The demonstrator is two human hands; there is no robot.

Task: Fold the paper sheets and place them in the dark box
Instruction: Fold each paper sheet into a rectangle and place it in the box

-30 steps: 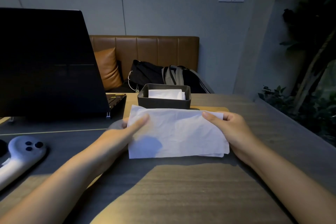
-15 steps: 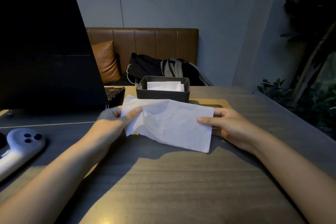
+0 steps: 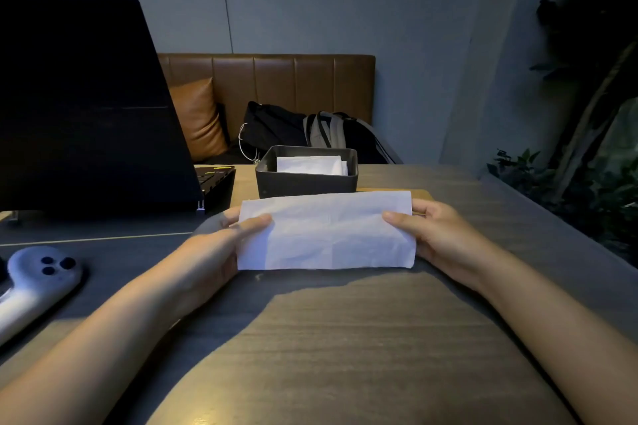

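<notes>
While pinched at each end, folded paper sheet (image 3: 328, 231) between left hand (image 3: 221, 245) and right hand (image 3: 438, 235).

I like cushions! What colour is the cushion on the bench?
The cushion is orange-brown, like the bench behind it, seen in the head view.

laptop (image 3: 86, 107) seen open at left | white controller (image 3: 38, 281) laid near it | bags (image 3: 310, 131) set on bench (image 3: 293, 79) | plants (image 3: 587, 166) seen right

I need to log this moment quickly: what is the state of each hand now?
Left hand: pinches the left end of the paper sheet.
Right hand: pinches the right end of the same sheet.
</notes>
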